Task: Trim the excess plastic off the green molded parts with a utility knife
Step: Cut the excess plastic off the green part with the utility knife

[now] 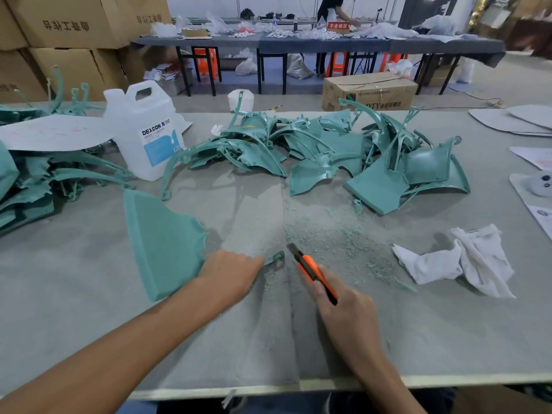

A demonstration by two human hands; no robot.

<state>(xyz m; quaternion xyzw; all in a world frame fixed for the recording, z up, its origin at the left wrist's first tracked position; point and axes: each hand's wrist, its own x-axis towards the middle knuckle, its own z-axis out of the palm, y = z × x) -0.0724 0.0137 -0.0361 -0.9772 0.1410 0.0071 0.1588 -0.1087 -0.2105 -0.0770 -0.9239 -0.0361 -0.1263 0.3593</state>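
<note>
My right hand [343,306] grasps an orange utility knife [313,271], its blade pointing to 11 o'clock. At 9 o'clock, my left hand [230,273] lies flat, fingers straight, pressing a green molded part [161,243]. Green shavings [328,234] lie at 12 o'clock, with a pile of green parts [328,153] beyond.

One view, worn on my head: wide-angle lens, facing forward and tilted down across the grey table [89,309]. Nearest the lens, low centre, are my left hand [230,273] and my right hand [346,312] gripping the utility knife [310,268]. The far work tables [328,44] bow along the top edge.
</note>
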